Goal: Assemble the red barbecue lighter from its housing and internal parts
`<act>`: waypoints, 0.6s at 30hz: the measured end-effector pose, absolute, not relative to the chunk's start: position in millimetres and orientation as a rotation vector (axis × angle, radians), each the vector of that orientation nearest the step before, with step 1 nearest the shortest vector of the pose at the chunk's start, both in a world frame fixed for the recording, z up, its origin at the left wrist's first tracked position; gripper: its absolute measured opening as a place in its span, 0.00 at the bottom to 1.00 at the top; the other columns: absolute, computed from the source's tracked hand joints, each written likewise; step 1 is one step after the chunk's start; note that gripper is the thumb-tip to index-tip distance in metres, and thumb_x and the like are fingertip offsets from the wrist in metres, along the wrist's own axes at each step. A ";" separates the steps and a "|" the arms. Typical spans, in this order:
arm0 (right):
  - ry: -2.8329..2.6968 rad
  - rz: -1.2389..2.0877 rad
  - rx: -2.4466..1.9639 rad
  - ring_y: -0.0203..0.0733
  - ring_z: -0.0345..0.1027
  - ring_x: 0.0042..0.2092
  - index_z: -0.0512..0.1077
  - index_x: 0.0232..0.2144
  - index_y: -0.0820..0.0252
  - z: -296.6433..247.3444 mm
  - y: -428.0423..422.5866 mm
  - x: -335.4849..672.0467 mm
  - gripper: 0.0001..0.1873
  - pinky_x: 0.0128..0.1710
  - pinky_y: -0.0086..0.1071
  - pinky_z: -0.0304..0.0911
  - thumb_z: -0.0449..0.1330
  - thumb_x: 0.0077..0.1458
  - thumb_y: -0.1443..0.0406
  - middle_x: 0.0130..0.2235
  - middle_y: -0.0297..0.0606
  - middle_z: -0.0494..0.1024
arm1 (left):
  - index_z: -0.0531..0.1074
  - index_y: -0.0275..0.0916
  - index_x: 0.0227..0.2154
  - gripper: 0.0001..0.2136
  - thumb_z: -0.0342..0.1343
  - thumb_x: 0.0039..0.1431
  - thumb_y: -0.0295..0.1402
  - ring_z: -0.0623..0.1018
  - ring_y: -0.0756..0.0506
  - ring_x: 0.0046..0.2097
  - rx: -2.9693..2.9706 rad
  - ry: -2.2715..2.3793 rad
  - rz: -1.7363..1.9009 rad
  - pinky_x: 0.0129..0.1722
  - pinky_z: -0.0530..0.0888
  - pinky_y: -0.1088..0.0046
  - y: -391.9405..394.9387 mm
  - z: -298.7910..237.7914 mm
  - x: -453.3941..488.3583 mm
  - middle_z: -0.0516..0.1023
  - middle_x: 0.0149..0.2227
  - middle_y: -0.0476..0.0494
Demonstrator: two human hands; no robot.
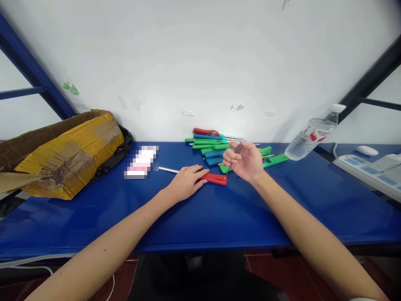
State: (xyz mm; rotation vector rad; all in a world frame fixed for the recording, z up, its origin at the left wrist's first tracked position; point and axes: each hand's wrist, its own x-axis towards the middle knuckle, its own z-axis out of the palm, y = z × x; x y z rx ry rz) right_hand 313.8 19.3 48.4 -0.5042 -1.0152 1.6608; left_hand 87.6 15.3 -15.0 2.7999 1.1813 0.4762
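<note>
A red long-necked utility lighter (216, 179) lies on the blue table, its metal tube pointing left. My left hand (187, 182) is closed on its middle and holds it against the tabletop. Above the lighter's right end, my right hand (246, 162) is closed around a screwdriver (239, 149) with a dark handle. The thin shaft slants down to the end of the red handle; whether the tip sits in a screw hole is too small to tell. Behind my hands lies a pile of green, blue and red lighters (214, 154), partly hidden by my right hand.
A yellow-taped cardboard box (90, 156) sits at the left on the blue table (194, 225). A blurred-out rectangular item (141, 162) lies near it. At the right are a tilted water bottle (313, 136), a white device with blue labels (369, 171) and a white oval object (367, 150).
</note>
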 end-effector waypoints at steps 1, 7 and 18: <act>-1.018 1.636 -0.525 0.35 0.52 0.23 0.63 0.26 0.55 48.1 19.8 313.9 0.14 0.26 0.30 0.60 0.57 0.58 0.55 0.20 0.26 0.54 | 0.66 0.41 0.61 0.19 0.46 0.71 0.39 0.68 0.38 0.63 2.802 1.180 0.476 0.60 0.67 0.58 15.2 -14.6 87.5 0.70 0.61 0.37; -1.107 1.506 -0.652 0.35 0.54 0.23 0.60 0.23 0.54 44.8 23.4 311.1 0.22 0.28 0.31 0.62 0.59 0.58 0.47 0.21 0.26 0.53 | 0.66 0.41 0.61 0.19 0.46 0.71 0.39 0.69 0.38 0.63 2.806 1.172 0.475 0.59 0.67 0.58 14.9 -13.6 87.3 0.70 0.61 0.37; -1.060 1.556 -0.603 0.35 0.59 0.27 0.61 0.25 0.55 47.9 19.3 310.1 0.17 0.29 0.31 0.62 0.59 0.58 0.53 0.26 0.30 0.61 | 0.66 0.41 0.61 0.19 0.46 0.71 0.39 0.68 0.38 0.63 2.794 1.181 0.469 0.60 0.66 0.58 14.3 -13.1 87.6 0.70 0.61 0.36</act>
